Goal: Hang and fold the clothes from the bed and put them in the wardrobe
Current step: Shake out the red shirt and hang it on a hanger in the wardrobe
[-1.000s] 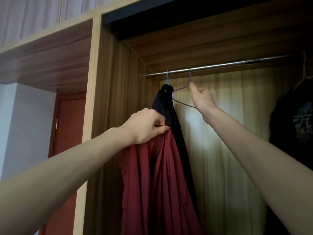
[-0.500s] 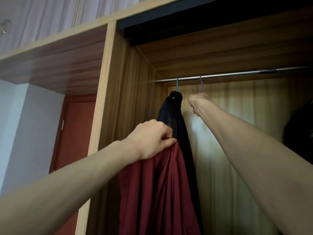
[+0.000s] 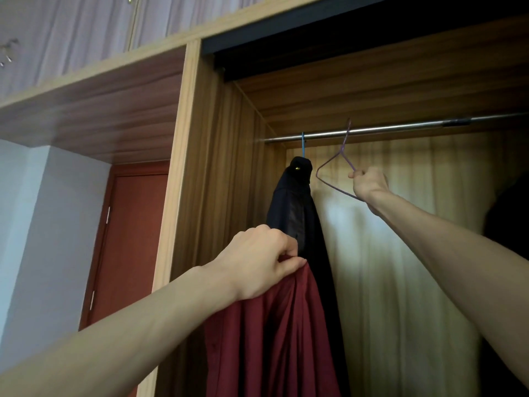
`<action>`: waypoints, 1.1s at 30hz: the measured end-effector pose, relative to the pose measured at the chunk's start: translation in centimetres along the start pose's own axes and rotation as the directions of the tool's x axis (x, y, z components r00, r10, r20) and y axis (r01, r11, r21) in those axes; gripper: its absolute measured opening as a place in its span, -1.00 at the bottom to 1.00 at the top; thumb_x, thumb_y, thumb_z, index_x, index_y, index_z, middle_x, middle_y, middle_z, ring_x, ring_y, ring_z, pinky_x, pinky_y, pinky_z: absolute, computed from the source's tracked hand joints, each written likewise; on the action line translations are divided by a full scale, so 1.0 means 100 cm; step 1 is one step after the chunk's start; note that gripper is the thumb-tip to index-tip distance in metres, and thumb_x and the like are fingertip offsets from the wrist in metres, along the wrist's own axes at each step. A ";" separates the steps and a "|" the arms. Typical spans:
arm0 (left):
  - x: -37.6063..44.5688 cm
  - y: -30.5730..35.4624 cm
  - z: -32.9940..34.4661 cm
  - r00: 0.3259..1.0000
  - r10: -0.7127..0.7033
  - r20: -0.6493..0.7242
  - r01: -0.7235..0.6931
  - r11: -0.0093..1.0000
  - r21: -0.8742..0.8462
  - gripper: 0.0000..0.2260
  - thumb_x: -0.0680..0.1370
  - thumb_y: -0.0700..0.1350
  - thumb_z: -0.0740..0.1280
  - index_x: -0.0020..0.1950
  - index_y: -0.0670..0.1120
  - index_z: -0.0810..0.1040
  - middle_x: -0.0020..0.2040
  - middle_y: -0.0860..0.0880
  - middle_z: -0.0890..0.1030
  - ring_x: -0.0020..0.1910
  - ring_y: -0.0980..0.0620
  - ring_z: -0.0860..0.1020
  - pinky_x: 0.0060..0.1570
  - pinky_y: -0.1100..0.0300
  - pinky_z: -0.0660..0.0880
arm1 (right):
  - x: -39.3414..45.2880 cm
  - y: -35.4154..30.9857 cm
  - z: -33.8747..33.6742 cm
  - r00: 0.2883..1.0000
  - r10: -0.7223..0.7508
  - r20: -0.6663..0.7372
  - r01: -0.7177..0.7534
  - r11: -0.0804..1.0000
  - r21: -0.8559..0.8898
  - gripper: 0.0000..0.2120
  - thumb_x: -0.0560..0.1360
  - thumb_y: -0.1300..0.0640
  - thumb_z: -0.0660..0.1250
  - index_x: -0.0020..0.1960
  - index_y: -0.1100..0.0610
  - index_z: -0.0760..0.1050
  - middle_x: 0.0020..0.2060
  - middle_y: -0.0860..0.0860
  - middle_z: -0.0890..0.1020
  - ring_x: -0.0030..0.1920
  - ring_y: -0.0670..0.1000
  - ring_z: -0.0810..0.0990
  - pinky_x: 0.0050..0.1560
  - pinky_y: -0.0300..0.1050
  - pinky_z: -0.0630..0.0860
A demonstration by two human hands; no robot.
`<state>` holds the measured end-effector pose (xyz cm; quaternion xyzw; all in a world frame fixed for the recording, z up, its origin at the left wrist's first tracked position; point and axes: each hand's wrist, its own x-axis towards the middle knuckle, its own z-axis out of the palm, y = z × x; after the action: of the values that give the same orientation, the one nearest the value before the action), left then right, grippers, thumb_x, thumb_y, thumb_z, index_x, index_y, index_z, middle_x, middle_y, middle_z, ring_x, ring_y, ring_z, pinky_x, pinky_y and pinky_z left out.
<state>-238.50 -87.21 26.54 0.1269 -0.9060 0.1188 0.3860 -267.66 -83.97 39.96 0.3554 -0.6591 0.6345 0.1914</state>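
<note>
My left hand [image 3: 257,262] pinches the top of a dark red shirt [image 3: 274,339], which hangs down in front of the wardrobe opening. My right hand [image 3: 369,183] grips the right shoulder of a thin purple wire hanger [image 3: 332,170]. The hanger's hook sits at the metal rail [image 3: 400,130], tilted to the right. Left of it a dark navy garment [image 3: 297,213] hangs from a blue hanger [image 3: 303,144] on the same rail.
The wardrobe's wooden side panel [image 3: 200,196] stands just left of the clothes. A pale curtain-like back [image 3: 400,253] fills the wardrobe's inside. A dark garment [image 3: 506,224] hangs at the far right edge. A red-brown door [image 3: 126,239] lies to the left.
My right hand has pulled the purple hanger down and to the right, so its frame shows again. My left hand still holds the red shirt in the same place.
</note>
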 end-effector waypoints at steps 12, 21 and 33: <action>-0.024 -0.006 -0.002 0.996 0.029 -0.088 -0.034 0.998 -0.045 -0.69 0.64 0.20 0.29 -0.18 0.05 0.55 -0.32 0.11 0.58 -0.27 0.10 0.55 -0.18 0.05 0.55 | -0.120 0.067 -0.009 0.997 -0.031 -0.063 0.044 0.978 0.203 -0.79 0.64 -0.08 0.17 0.06 0.02 0.48 -0.17 0.09 0.65 -0.36 0.00 0.61 -0.26 -0.18 0.53; -0.068 -0.011 0.003 0.999 0.013 -0.041 -0.019 0.989 -0.148 -0.66 0.61 0.25 0.23 -0.20 0.07 0.58 -0.29 0.13 0.63 -0.25 0.14 0.61 -0.15 0.00 0.60 | -0.244 0.128 -0.020 0.999 -0.039 -0.015 0.040 0.995 0.093 -0.63 0.72 0.01 0.20 -0.22 0.10 0.52 -0.49 -0.10 0.46 -0.42 -0.09 0.46 -0.24 -0.02 0.44; -0.154 -0.030 -0.017 0.997 -0.018 0.070 0.027 0.990 -0.137 -0.71 0.62 0.04 0.39 -0.29 0.04 0.57 -0.36 0.11 0.59 -0.32 0.14 0.58 -0.24 0.11 0.50 | -0.388 0.128 -0.084 0.946 0.052 0.321 -0.239 0.783 0.575 -0.64 0.73 0.10 0.13 -0.21 0.21 0.39 -0.54 -0.09 0.16 -0.58 -0.13 0.08 -0.54 -0.36 0.01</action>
<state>-226.07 -87.31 16.81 0.1141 -0.9232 0.0473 0.3638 -252.30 -67.75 4.70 0.4337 -0.4672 0.7662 -0.0806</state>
